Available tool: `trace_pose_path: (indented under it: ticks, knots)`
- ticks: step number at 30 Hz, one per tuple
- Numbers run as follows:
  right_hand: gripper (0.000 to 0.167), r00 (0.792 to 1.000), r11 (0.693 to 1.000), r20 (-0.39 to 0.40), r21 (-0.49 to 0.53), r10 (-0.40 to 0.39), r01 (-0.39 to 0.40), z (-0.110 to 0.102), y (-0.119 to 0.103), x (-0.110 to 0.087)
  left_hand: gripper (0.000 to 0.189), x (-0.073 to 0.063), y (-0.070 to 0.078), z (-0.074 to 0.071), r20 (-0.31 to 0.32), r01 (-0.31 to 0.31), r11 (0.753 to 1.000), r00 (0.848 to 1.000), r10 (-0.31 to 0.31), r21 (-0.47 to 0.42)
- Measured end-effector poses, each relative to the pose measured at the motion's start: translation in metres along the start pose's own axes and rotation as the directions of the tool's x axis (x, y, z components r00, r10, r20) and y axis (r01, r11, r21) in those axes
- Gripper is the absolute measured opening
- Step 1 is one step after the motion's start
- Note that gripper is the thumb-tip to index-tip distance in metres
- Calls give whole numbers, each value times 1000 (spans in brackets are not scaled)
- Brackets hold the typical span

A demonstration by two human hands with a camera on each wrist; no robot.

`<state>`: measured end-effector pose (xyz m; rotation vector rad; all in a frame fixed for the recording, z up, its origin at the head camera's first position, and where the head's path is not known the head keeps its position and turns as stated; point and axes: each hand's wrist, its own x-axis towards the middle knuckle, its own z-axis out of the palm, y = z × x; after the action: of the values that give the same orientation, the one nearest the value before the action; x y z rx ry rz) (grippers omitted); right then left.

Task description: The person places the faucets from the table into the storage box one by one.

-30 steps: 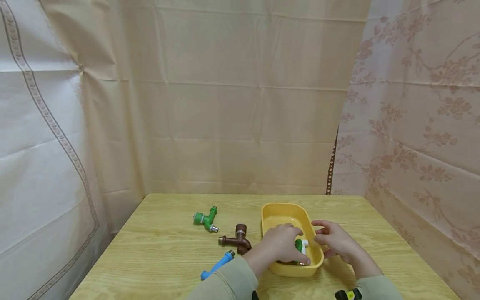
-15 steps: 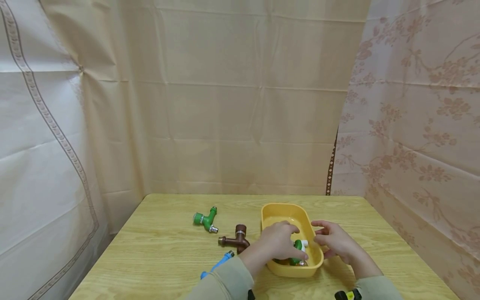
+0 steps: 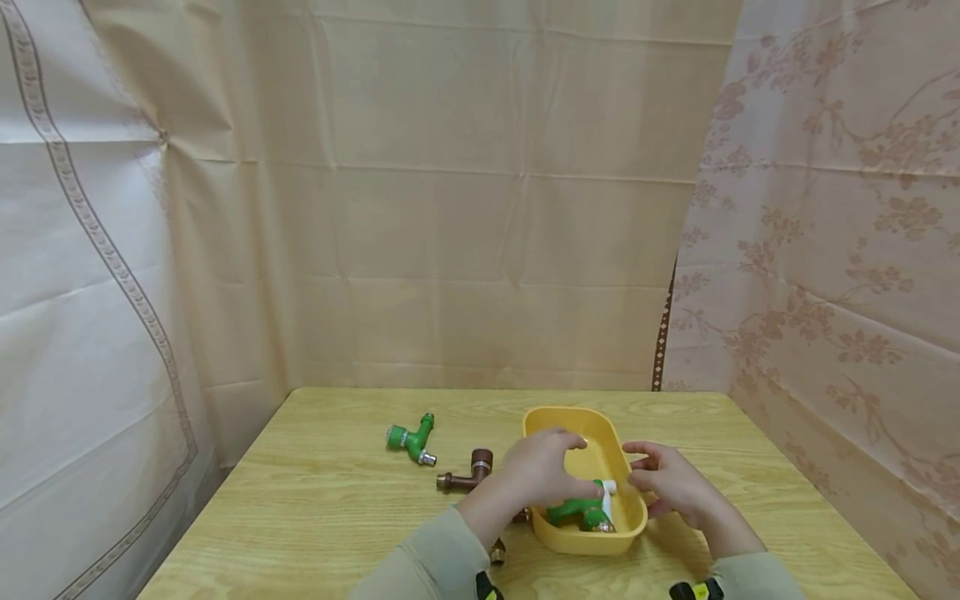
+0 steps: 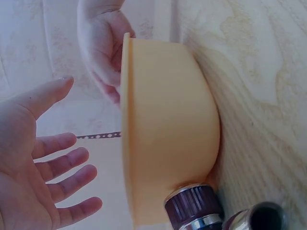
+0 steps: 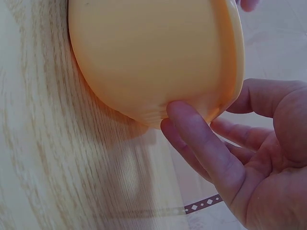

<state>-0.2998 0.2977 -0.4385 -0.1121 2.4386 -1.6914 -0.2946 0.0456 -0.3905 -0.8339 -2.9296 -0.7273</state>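
Note:
My left hand (image 3: 543,467) hovers over the left rim of a yellow plastic tub (image 3: 551,540), fingers spread and nothing in its grasp. The left wrist view shows that palm (image 4: 29,177) apart from the tub wall. Inside the tub's near end lies a green tap (image 3: 573,509) with a white piece (image 3: 610,487) beside it. My right hand (image 3: 667,479) is at the tub's right side. Seen from the right wrist, its extended fingers (image 5: 189,124) rest against the tub's outer wall (image 5: 144,57).
Left of the tub, a brown tap (image 3: 453,482) is partly covered by my left wrist. A metal tap end (image 3: 497,552) shows by the sleeve. Another green tap (image 3: 411,440) lies farther back left. Curtains hang behind the wooden table (image 3: 322,467).
My left hand has risen and drawn left from inside the tub, exposing the green tap there. The blue tap is now hidden by my left sleeve. The right hand stays put.

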Motion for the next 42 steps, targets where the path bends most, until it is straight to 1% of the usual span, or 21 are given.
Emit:
trace_pose_path:
  ticks: [8,15,22,24,28,33,38,42]
  knots:
    - [59,1000,1000,-11,-16,14,-14,0,0,1,71,-8,-10,-14,-80,-51,999,996,49,-14]
    - [59,1000,1000,-24,-15,10,-10,1,1,2,71,-19,-21,-25,-123,-31,998,992,24,-56]
    - [60,999,1000,-31,-25,14,-15,0,1,3,68,-29,-34,-36,-180,-48,994,983,29,-102]
    - [60,999,999,-29,-28,17,-18,0,1,3,66,-31,-39,-39,-194,-45,991,981,20,-126]
    - [59,999,999,-28,-36,23,-24,1,0,2,63,-37,-47,-46,-225,-47,987,974,11,-153]
    - [59,999,999,-23,-38,24,-25,1,-1,1,61,-43,-58,-55,-275,-63,987,961,20,-148]
    - [59,999,999,-28,-30,20,-21,1,-1,1,58,-45,-75,-64,-316,-75,978,949,9,-196]
    - [60,999,999,-29,-30,24,-25,0,0,1,59,-47,-90,-71,-335,-63,970,942,-20,-233]
